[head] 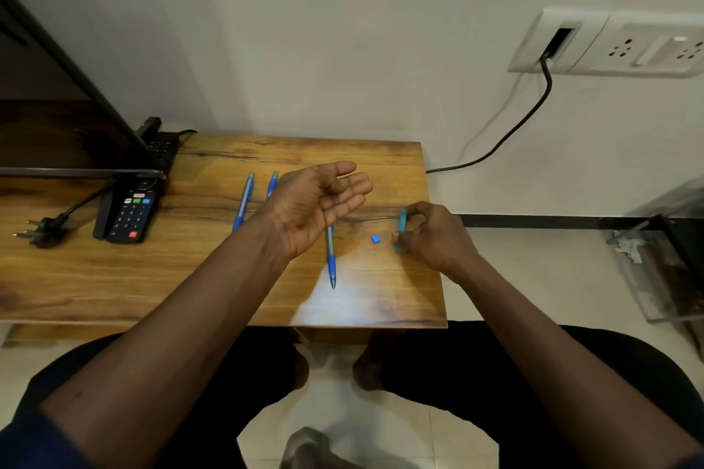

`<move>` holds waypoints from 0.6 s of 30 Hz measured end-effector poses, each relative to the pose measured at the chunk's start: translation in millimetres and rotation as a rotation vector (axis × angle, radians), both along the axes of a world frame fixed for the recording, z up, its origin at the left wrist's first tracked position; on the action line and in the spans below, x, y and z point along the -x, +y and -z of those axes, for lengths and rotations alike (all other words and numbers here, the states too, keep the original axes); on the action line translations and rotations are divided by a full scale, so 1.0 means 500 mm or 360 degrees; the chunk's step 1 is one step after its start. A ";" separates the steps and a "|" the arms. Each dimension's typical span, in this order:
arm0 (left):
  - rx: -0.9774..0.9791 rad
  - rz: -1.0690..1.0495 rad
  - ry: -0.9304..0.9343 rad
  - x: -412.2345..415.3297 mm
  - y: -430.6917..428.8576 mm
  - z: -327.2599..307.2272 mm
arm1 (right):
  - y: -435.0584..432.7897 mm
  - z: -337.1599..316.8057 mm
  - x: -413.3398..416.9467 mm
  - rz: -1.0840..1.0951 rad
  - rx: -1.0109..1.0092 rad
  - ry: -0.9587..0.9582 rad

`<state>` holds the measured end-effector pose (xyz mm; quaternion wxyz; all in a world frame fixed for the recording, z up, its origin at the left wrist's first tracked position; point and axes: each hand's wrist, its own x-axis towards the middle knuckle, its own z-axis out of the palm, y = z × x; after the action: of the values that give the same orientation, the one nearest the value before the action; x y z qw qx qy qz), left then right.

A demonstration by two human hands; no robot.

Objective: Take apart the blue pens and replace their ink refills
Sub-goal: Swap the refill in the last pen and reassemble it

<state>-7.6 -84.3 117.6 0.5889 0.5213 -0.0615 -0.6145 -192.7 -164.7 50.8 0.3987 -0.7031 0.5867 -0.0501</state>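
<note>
Two blue pens lie side by side on the wooden table (114, 278): one pen (243, 207) in full view, the second pen (272, 183) partly behind my left hand. A third blue pen (331, 263) lies tip toward me, its upper end hidden under my left hand (316, 206), which hovers palm up with straight fingers and holds nothing. My right hand (434, 236) pinches a teal-blue pen barrel piece (400, 228) held nearly upright near the table's right edge. A small blue pen cap piece (375, 238) lies on the table between the hands.
A black remote control (127, 217) and a black plug with its cable (44, 227) lie at the table's left, under a monitor's edge (76, 171). A wall socket (609, 44) with a black cable is at upper right. The table ends just right of my right hand.
</note>
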 end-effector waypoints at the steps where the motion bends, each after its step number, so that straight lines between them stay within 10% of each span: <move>1: -0.0005 -0.0002 -0.0001 -0.001 -0.001 0.001 | 0.001 -0.002 -0.002 -0.0034 0.0032 0.0029; 18: 0.0074 0.0186 -0.0126 -0.005 0.004 0.013 | -0.012 0.009 0.012 -0.0089 0.0151 0.0110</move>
<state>-5.1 -82.1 111.2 0.5611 0.5269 -0.1293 -0.6252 -198.6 -170.5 46.3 0.3457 -0.7386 0.5772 -0.0424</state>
